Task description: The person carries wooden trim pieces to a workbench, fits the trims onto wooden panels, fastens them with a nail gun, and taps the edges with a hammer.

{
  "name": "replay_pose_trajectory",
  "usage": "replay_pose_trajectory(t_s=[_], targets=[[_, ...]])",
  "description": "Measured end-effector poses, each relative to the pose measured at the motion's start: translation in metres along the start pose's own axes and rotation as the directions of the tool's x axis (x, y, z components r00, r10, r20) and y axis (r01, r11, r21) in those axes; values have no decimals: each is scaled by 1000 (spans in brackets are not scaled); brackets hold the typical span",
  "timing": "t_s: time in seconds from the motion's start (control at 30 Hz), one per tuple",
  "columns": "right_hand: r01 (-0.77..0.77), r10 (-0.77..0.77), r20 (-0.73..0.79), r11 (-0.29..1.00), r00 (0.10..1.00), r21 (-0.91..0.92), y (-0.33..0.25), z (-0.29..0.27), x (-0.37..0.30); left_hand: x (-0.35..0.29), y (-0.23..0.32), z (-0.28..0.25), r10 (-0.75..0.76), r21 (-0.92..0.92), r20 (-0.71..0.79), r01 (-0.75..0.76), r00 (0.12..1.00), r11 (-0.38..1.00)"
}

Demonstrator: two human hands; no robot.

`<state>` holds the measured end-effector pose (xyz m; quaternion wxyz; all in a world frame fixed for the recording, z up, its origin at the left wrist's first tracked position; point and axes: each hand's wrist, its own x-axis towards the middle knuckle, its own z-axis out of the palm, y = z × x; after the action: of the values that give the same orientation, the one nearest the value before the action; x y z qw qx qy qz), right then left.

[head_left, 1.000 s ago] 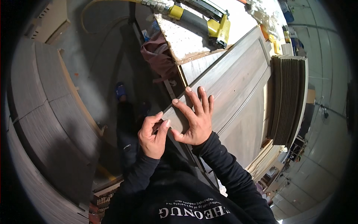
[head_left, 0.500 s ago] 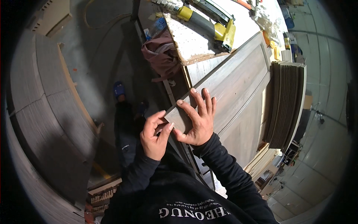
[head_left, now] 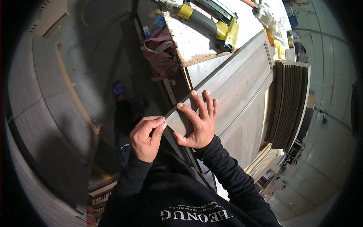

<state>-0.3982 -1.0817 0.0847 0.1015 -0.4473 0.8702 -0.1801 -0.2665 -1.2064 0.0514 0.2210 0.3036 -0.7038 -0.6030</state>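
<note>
1. The right hand (head_left: 198,123) is laid flat on the near corner of a long grey-brown wooden panel with raised framing (head_left: 230,90); its fingers are spread apart and pressed against the face, with the thumb hooked at the lower edge.
2. The left hand (head_left: 145,138) is held at the same corner, fingers curled together; the thumb and forefinger tips are pinched at the panel's edge. Whether something small is gripped between them cannot be told.
3. The panel is seen running from the hands up and to the right, its far end lying beside a pale speckled workbench top (head_left: 193,41).
4. On the workbench top a yellow and black pneumatic nail gun (head_left: 215,22) is observed, lying on its side.
5. A dark red cloth (head_left: 160,55) is draped over the bench's left edge.
6. To the right of the panel, a stack of thin brown boards standing on edge (head_left: 289,102) is noted.
7. Below the hands, black sleeves, dark trousers and a blue shoe (head_left: 118,90) on the grey floor are recorded.
</note>
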Motion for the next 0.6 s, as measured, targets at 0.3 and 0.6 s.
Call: replay_pose_trajectory(t_s=[0.3,0.6], targets=[[-17,17,31,1000,999,-1,-5,-5,1,12,9,-12,110,129,99,-123,989,984],[2,3,56,995,998,-96,-3,-10,-1,86,163,-8,429,-723,310,-83,849,686]])
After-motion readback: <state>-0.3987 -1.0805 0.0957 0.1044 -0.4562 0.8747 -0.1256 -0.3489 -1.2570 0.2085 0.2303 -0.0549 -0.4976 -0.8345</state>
